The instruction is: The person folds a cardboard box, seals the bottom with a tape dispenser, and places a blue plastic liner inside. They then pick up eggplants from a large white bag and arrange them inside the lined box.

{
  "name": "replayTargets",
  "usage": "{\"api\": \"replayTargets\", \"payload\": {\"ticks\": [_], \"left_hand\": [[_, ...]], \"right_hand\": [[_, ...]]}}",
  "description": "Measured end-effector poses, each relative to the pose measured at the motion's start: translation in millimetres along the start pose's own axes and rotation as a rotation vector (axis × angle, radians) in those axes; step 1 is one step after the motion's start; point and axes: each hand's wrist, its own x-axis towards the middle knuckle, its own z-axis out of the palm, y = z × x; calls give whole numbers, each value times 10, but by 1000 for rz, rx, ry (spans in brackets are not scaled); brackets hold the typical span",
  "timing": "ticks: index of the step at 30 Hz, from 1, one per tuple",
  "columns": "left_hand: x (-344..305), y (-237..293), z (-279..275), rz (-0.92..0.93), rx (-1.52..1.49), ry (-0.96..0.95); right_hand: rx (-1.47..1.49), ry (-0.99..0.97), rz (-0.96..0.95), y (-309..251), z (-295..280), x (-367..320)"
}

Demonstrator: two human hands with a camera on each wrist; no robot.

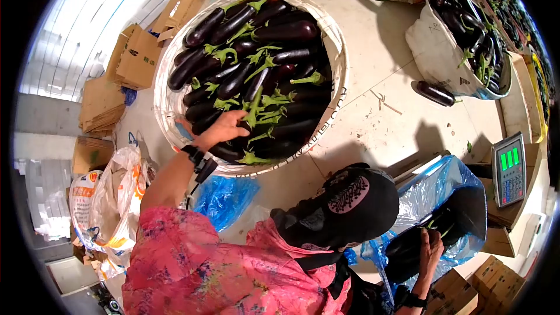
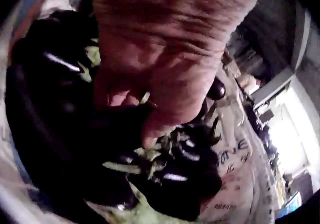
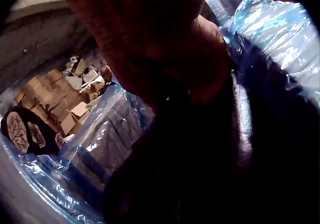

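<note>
Remote check, both wrist feeds and the head feed up.

1. The floor carries everything.
2. The big white sack stands open around the left fingers, with a pile of eggplants heaped to its rim.
3. The blue liner wraps round the right fingers. A second sack stands well beyond them, and the scale sits just past the liner.
4. My left hand lies on the near side of the pile. In the left wrist view its fingers curl down round the top eggplant, so I judge it gripped.
5. My right hand is down inside the liner. Its fingers are wrapped over the end of the bagged eggplant, which lies low in the plastic.
6. One loose eggplant lies on the floor, far from either hand.

Risks, as I judge them:
- The top eggplant lies among others. A sharp pull could set its neighbours rolling over the sack's rim beside the fingers.
- Stems and green caps crowd the left fingers and could catch them.
- The liner looks thin. A stem dragged against it under the right fingers could tear it.
- The right grip sits at one end only, and the glossy skin could slip through.
</note>
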Motion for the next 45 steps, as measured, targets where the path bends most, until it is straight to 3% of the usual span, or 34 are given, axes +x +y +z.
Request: {"api": "replayTargets", "payload": {"ticks": [2, 3, 4, 6, 7, 10, 19, 22, 24, 27, 28, 30, 31, 32, 34, 37, 38, 39, 40, 41, 44, 45], "left_hand": [[-195, 189, -261, -215, -293, 10], [-299, 481, -415, -182, -332, 84], [-301, 371, -449, -49, -516, 164], [-283, 424, -630, -138, -635, 226], [-181, 209, -650, -71, -792, 183], [-94, 270, -639, -29, -991, 141], [114, 150, -349, -131, -894, -2], [222, 216, -268, -247, -785, 77], [288, 335, -286, -223, -702, -11], [428, 478, -115, -200, -525, 179], [475, 500, -159, -210, -522, 54], [615, 533, -162, -267, -405, 7], [639, 558, -143, -272, -369, 34], [664, 555, -42, -257, -266, 195], [748, 497, -23, -229, -250, 235], [994, 429, -61, -12, -22, 662], [1043, 518, -122, 37, -93, 721], [1149, 509, -136, 45, -195, 733], [1246, 484, -164, 51, -296, 750], [1354, 407, -187, 12, -443, 641], [1472, 703, -300, -155, -871, 693], [1513, 704, -326, -154, -858, 688]], "right_hand": [[-29, 22, -16, 107, 22, 30], [-42, 34, -28, 130, 34, 56], [-74, 16, -7, 76, 26, 67], [-137, -15, 36, -60, -20, 70], [-129, -9, 22, -52, -17, 79], [-114, -3, 9, -3, -9, 85], [-205, -39, 30, 47, -18, 101], [-260, -54, 5, -27, -2, 89], [-205, -48, 12, -162, 41, 56], [-218, 8, -11, -74, 130, 55], [-214, -15, -8, 40, 162, 79], [-221, -10, 14, 181, 236, 88], [-207, 38, -113, 241, 292, 90], [-203, 11, -72, 234, 305, 96], [-197, -45, 13, 224, 296, 126], [-75, -155, 154, 115, 228, 130], [-48, -170, 175, 135, 229, 131], [-11, -136, 70, 126, 266, 124], [-2, -152, 133, 96, 242, 111], [18, -144, 99, 69, 258, 110], [-18, -141, 73, 106, 239, 89], [-1, -167, 98, 104, 219, 89]]}}
